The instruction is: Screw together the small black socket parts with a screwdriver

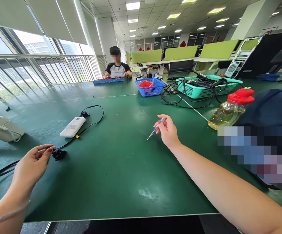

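My right hand point(167, 130) is closed around a small screwdriver point(155, 130) with a clear handle, its metal tip angled down to the left over the green table point(121, 175). On the left, my left hand point(32, 164) pinches a black cable point(54, 149) between thumb and fingers. A black bundled clump point(59, 155) lies right beside those fingertips. The cable runs on past a white power bank point(73, 127) and loops behind it. A small yellow tag point(77, 137) sits on the cable.
Toward the back stand a blue basket point(153, 89) with a red tray and a teal basket point(194, 92) heaped with black cables. To the right are a red-lidded bottle point(228, 112) and dark fabric point(270, 107). A beige bag point(3, 128) lies left; a person point(118, 68) sits opposite.
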`<control>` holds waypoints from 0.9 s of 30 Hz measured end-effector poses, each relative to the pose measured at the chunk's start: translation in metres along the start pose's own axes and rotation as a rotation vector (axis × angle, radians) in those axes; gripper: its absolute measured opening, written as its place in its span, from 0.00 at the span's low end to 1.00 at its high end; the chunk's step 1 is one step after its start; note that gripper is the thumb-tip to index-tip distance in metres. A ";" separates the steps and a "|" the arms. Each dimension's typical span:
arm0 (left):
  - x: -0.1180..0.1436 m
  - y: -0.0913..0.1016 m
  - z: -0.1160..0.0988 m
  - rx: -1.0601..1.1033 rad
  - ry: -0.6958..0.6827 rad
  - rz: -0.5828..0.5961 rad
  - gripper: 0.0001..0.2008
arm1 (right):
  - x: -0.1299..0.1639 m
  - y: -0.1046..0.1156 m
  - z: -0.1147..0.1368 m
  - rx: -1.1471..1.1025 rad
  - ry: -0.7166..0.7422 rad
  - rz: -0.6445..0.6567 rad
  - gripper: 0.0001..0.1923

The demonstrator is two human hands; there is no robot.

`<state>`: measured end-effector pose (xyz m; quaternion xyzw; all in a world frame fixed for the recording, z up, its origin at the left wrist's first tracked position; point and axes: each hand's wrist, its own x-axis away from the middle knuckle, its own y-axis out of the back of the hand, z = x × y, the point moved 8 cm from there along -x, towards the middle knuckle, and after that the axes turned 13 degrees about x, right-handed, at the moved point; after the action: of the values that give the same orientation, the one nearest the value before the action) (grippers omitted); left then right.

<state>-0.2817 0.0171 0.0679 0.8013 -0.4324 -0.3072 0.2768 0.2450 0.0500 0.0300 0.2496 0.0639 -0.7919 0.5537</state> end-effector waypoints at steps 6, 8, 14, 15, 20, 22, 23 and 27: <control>-0.003 -0.006 0.001 -0.291 0.038 0.082 0.21 | 0.000 0.001 -0.002 0.019 -0.013 -0.007 0.21; -0.002 -0.010 0.001 -0.312 0.036 0.133 0.22 | 0.000 0.001 -0.002 0.020 -0.009 -0.004 0.21; -0.003 -0.015 -0.001 -0.306 -0.002 0.191 0.21 | 0.000 0.000 -0.001 0.012 0.006 0.002 0.21; -0.003 -0.015 -0.001 -0.307 -0.003 0.197 0.21 | 0.000 0.000 -0.001 0.012 0.005 0.002 0.21; 0.001 -0.016 -0.004 -0.352 0.066 0.244 0.22 | 0.000 0.000 -0.003 0.021 -0.006 -0.001 0.21; 0.003 -0.015 -0.005 -0.376 0.091 0.257 0.23 | 0.000 0.000 -0.003 0.022 -0.009 -0.001 0.21; 0.004 -0.015 -0.006 -0.388 0.094 0.258 0.24 | 0.000 0.000 -0.003 0.020 -0.009 -0.002 0.22; 0.004 -0.014 -0.006 -0.420 0.069 0.244 0.24 | 0.000 0.000 -0.003 0.012 -0.006 0.007 0.21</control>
<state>-0.2688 0.0214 0.0608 0.6782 -0.4428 -0.3273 0.4867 0.2457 0.0511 0.0273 0.2510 0.0565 -0.7911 0.5549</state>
